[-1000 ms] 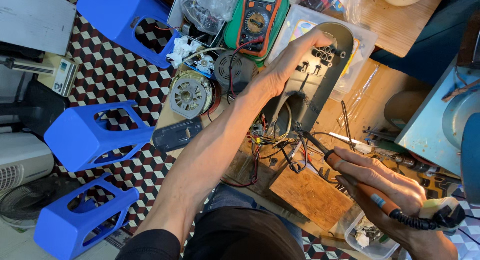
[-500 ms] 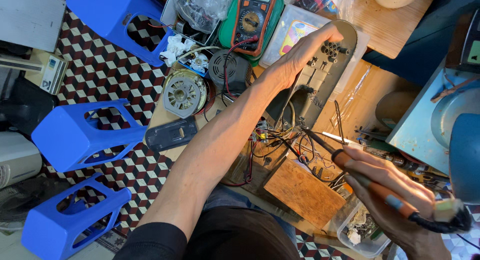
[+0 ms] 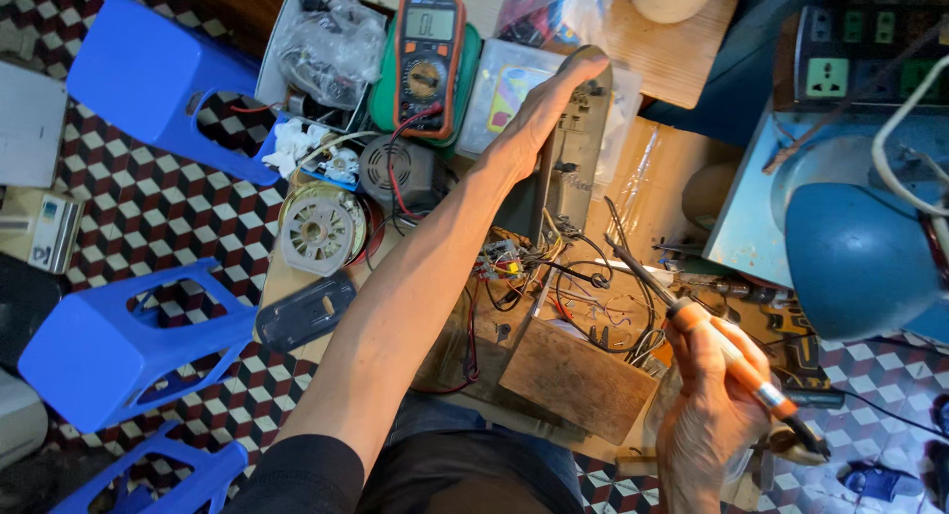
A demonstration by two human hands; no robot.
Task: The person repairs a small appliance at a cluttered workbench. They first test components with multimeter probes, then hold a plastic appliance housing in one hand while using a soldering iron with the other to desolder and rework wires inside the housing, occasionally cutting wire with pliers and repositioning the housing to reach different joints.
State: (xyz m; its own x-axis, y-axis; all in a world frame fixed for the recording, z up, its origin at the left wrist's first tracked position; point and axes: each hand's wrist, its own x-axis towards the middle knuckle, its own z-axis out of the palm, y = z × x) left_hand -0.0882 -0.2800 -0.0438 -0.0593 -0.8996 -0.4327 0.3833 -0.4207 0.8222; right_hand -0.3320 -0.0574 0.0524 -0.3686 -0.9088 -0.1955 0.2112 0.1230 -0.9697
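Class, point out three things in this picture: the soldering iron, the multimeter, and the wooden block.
soldering iron (image 3: 733, 358), head view, on its orange handle in the right hand.
multimeter (image 3: 427, 64), head view, on its dial.
wooden block (image 3: 578, 378), head view, on its top face.

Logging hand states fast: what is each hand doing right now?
Left hand: closed on the grey housing.
Right hand: closed on the soldering iron.

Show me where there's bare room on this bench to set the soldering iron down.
Little is free. The wooden block near the right hand holding the soldering iron has a bare top. Bare board shows beyond the left hand, beside the multimeter. Between them, tangled wires and the fan motor crowd everything.
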